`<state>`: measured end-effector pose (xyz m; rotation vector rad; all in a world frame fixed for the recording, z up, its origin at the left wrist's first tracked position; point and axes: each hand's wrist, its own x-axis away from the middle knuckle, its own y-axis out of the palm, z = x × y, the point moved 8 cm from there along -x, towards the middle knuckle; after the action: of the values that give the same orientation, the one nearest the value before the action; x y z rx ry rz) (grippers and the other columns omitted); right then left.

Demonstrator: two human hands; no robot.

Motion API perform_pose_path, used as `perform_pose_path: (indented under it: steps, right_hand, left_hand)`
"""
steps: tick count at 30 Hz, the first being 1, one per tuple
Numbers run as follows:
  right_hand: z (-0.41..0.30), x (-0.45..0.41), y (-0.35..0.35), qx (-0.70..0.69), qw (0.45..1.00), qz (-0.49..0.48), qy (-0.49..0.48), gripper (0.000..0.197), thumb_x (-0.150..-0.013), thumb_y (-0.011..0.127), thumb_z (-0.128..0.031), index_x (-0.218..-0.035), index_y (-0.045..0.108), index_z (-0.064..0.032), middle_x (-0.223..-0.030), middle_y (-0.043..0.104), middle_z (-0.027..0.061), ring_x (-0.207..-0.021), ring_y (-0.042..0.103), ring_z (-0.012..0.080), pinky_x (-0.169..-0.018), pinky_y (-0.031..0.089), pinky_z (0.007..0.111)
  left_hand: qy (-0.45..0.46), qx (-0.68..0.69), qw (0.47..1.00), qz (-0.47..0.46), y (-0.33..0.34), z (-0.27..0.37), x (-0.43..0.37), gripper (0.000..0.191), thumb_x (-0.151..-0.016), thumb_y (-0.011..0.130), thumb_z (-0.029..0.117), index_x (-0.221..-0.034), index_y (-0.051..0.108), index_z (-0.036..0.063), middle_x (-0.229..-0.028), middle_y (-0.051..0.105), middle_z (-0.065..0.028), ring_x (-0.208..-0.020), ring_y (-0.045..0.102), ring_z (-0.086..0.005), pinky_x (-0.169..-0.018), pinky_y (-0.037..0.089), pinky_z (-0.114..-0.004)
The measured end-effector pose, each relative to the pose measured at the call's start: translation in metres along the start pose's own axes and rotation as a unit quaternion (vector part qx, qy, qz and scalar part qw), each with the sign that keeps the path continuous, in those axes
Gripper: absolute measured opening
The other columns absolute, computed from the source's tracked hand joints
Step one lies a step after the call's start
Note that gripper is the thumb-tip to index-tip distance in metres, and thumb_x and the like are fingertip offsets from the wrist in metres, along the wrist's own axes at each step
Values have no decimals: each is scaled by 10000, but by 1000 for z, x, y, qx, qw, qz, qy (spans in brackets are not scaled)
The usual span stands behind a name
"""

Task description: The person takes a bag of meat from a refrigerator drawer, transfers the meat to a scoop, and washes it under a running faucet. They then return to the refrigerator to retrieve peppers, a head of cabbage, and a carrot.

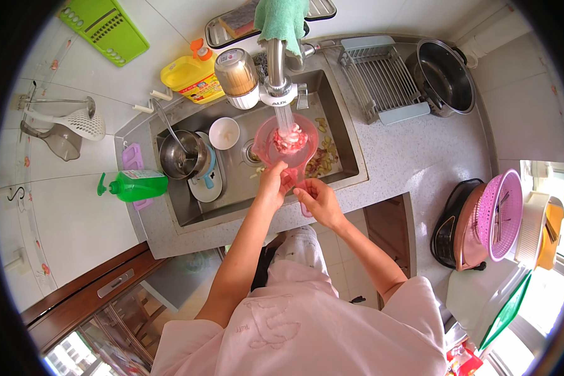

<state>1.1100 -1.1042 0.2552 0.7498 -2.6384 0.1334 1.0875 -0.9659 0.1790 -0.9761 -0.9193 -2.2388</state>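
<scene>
A translucent pink plastic water scoop (259, 141) is held beneath the faucet (276, 66), over the right half of the steel sink (348, 141). Water (285, 117) runs from the AUX filter outlet (280, 97) onto pale red pieces, apparently raw meat (290, 141), inside the scoop. My left hand (276, 184) grips the handle close to the bowl. Lower down, the fingers of my right hand (320, 202) close around the same handle, whose end shows below them. Yellowish peelings or scraps (326, 155) lie on the sink floor beside the scoop.
In the sink's left part are a steel pot (181, 162), a white bowl (224, 133) and an oval white plate (211, 190). A green soap bottle (141, 185) lies left of the basin. Right are a dish rack (380, 77), a dark pot (444, 77) and a pink colander (500, 216).
</scene>
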Motion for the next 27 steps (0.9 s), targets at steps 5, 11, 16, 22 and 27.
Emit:
perform_pose_path:
  steps: [5,11,16,22,27]
  right_hand:
    - [6,-4,-2,-17,1000,-6,-4,241,-913,693,-169,-993,613,43,-733,611,23,-648,511,65,-560,429,259]
    - [1,-5,-1,-39,999,-24,-6,247,-913,698,-160,-1010,609,49,-761,617,22,-661,516,63,-565,428,248]
    - [-2,-6,-1,-66,997,-28,1,264,-912,698,-151,-1049,606,56,-791,630,22,-665,522,62,-574,436,241]
    - [-15,-3,1,-81,996,-19,-37,230,-940,666,-154,-1040,597,41,-750,587,-4,-610,492,40,-522,389,212]
    - [-14,3,5,-69,997,-46,7,242,-903,703,-124,-1054,605,38,-841,652,41,-639,547,47,-509,434,223]
  left_hand:
    - [-4,4,1000,-13,5,1,-2,204,-896,583,174,-1044,617,38,-844,689,-67,-716,653,-147,-646,526,-293]
    - [-1,14,1000,-14,7,3,-1,223,-906,584,190,-1065,601,35,-843,678,-65,-736,659,-158,-658,536,-300]
    - [8,5,1000,-16,17,10,11,254,-918,600,228,-1105,572,59,-872,653,-40,-742,641,-146,-651,540,-300]
    - [-19,-56,998,-38,32,5,34,369,-944,603,333,-1171,591,42,-950,701,-82,-815,682,-166,-655,544,-304]
    - [24,-45,998,-27,35,6,33,315,-1011,451,231,-1164,586,-8,-979,708,-142,-846,698,-217,-710,566,-354]
